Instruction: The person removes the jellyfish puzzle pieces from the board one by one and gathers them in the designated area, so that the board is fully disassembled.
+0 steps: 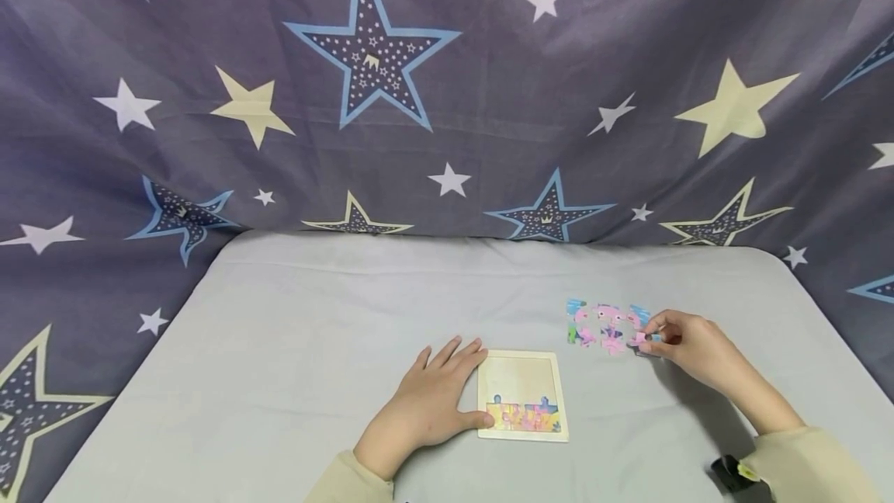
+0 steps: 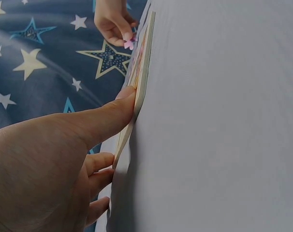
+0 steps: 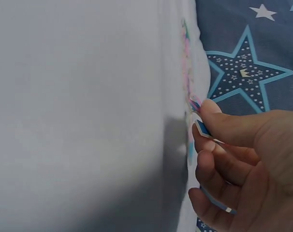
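Observation:
A shallow wooden puzzle tray (image 1: 522,436) lies on the bed-like surface, with joined pieces (image 1: 524,417) along its lower part and bare wood above. My left hand (image 1: 434,402) rests spread at the tray's left side. Its thumb (image 2: 115,113) presses the lower-left edge and its fingertips touch the upper-left corner. To the right, my right hand (image 1: 687,344) pinches a puzzle piece (image 3: 203,128) between thumb and fingers. Several loose pink-and-blue puzzle pieces (image 1: 609,315) lie grouped just left of that hand. The held piece's picture is mostly hidden by the fingers.
A pale grey cloth (image 1: 314,348) covers the flat surface. Behind it hangs a dark curtain (image 1: 489,99) printed with stars. A small black object (image 1: 729,473) is by the right sleeve.

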{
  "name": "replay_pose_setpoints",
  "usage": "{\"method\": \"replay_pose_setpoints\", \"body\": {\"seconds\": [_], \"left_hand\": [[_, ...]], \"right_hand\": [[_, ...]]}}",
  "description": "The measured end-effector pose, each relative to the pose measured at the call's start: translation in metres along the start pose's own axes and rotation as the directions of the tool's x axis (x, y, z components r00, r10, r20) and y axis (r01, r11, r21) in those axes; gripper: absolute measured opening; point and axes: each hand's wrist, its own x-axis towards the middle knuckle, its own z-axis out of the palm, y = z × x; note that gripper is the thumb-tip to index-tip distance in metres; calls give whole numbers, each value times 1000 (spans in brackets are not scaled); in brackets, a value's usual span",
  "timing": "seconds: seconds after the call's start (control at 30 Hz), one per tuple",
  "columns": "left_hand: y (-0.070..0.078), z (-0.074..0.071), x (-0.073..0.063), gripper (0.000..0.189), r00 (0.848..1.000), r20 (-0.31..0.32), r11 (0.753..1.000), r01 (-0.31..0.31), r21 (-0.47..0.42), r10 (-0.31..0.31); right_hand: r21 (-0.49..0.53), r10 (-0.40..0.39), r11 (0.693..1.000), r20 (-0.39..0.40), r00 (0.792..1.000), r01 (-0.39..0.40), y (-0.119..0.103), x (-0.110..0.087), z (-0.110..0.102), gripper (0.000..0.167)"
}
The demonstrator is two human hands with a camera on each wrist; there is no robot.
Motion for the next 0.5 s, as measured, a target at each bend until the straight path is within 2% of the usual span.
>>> {"method": "replay_pose_setpoints", "body": {"seconds": [0.5], "left_hand": [[1,-1,-1,86,1000,4,1000,-1,-4,1]], "right_hand": [[-105,-26,994,23,999,29,5,9,2,14]]}}
